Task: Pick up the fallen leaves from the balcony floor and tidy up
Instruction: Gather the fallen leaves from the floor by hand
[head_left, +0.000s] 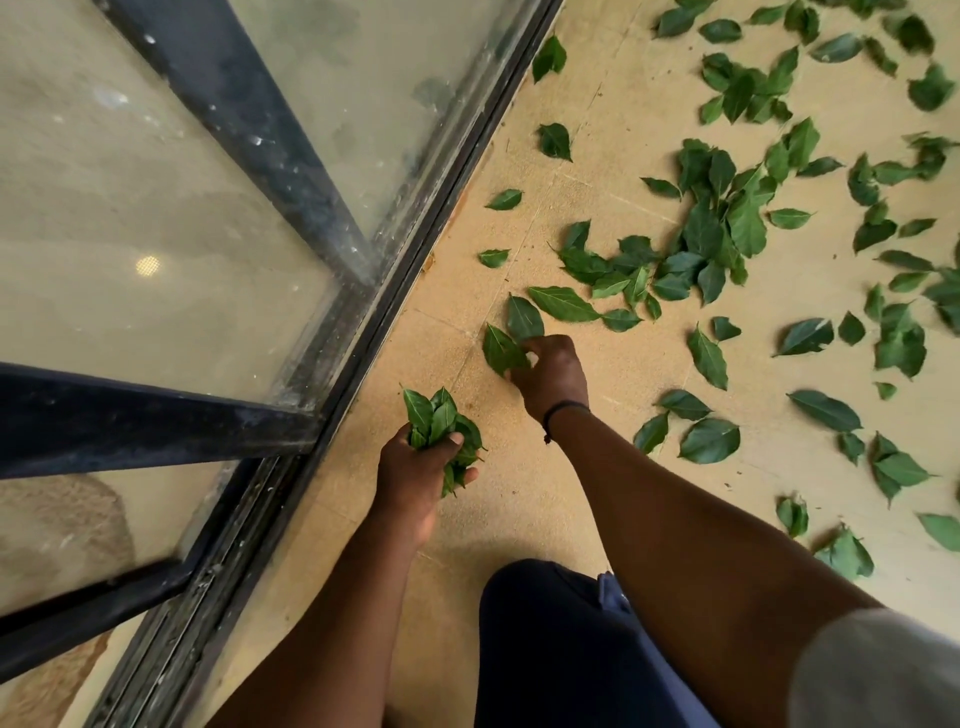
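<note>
- Risk: my left hand (415, 462) is already full. Adding more could squeeze leaves out of the bunch (441, 431) and back onto the balcony floor (519, 493).
- Risk: my right hand (550, 371) has two leaves (511, 338) by their near ends only. Thin, slick blades, so one could slip free on the lift.
- Risk: the glass railing (208, 208) and its dark frame (395, 291) run just left of both hands. A leaf dropped there could land in the bottom track, harder to get out.
- Left fingers: clenched round the bunch, thumb across the top, leaf tips fanning out far side.
- Right fingers: curled, pinching the two leaves right at floor level. Can't tell if they're off the floor yet.
- Remaining: most of the job. Scattered leaves (727, 228) cover the floor to the right and far right, a thick clump mid-right, a few strays near the frame.
</note>
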